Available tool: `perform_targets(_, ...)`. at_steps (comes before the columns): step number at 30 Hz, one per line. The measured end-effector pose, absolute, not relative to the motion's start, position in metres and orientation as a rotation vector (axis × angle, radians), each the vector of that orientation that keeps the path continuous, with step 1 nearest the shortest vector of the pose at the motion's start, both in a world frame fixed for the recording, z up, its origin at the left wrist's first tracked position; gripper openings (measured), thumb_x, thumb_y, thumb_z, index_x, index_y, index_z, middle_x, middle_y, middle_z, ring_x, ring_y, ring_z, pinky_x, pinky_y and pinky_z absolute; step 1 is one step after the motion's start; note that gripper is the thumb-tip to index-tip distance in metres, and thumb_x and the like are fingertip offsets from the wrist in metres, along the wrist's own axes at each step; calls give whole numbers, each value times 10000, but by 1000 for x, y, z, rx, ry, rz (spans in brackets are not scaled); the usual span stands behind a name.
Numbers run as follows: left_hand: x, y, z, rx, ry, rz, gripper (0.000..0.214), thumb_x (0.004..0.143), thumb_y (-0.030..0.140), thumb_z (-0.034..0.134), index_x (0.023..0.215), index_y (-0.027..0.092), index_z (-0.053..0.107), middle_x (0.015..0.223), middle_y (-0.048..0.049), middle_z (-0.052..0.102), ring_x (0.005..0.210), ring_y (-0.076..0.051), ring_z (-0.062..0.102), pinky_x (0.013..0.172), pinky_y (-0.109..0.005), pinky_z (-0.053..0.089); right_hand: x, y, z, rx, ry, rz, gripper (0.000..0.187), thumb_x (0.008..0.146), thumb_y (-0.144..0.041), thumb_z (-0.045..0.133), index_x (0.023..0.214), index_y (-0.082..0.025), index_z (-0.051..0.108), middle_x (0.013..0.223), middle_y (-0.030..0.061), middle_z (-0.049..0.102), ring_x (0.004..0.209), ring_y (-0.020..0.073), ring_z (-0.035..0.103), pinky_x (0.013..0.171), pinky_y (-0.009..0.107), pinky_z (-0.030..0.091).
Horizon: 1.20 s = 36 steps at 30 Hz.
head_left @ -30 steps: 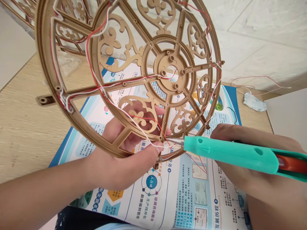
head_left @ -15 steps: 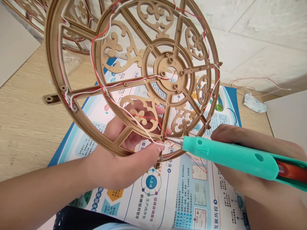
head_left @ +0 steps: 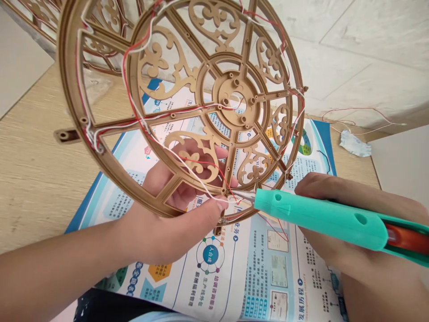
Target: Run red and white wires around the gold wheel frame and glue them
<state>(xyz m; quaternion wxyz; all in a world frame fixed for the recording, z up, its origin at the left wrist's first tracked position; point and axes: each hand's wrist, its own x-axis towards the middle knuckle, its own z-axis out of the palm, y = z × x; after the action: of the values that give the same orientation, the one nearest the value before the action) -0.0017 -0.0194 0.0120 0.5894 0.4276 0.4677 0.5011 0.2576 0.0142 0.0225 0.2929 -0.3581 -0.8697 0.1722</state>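
While the left hand (head_left: 167, 230) closes on the lower rim of a round, gold-coloured openwork plastic frame (head_left: 115, 172), its thumb (head_left: 204, 208) presses on the near face and its fingers (head_left: 221, 152) curl up behind, showing through the scrollwork. The right hand (head_left: 326, 246) is curled firmly around a teal-handled tool (head_left: 318, 214) with a pointed metal tip (head_left: 243, 195). That tool's long axis runs from the lower right up and left toward the frame, the right hand being the farther of the two from the rim, while the tip reaches the rim just beside the left thumb, among red and white wires (head_left: 147, 127) strung around the frame. The frame stands tilted, clear of a printed blue-and-white sheet (head_left: 211, 255) that lies under it on a wood-grain tabletop (head_left: 33, 192). Beyond the frame's right edge lie loose thin wires (head_left: 358, 109) and a crumpled tissue (head_left: 355, 144).
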Motion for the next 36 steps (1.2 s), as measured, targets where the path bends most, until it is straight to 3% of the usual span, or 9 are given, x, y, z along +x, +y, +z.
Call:
perform_targets(5,-7,-23,2,1011,1030,1163,461,831,158,750,1259,305,660,954,-4,812,901,-224,795,850,-353,671,259,13,22,-971,-2320,441,84,852,-204,654,874,-256,592,675,-35,641,558,135,668,415,253,475)
perform_targets(14,-6,-24,4,1020,1098,1173,472,825,198,778,1272,295,663,927,-18,825,929,-278,815,849,-399,687,258,13,22,-1003,-2316,435,98,833,-194,652,852,-266,587,667,-29,646,586,157,700,404,257,472)
perform_targets(21,-9,-26,-3,1113,1193,1232,485,803,247,829,1251,317,657,921,-20,814,790,-231,793,671,-326,665,258,11,20,-1009,-2287,453,98,826,-184,659,850,-258,599,662,-32,632,590,152,690,424,260,477)
perform_targets(30,-7,-22,7,1106,1092,1168,519,800,108,741,1260,332,648,907,-3,805,863,-247,796,821,-386,683,255,14,22,-1007,-2288,508,110,845,-182,654,824,-262,581,655,-45,619,571,133,671,424,247,460)
perform_targets(36,-9,-26,1,1090,1178,1174,460,793,230,826,1219,324,679,935,-21,811,838,-269,793,812,-414,690,248,16,27,-1074,-2277,556,163,818,-158,634,721,-244,536,649,-43,684,476,116,630,371,227,417)
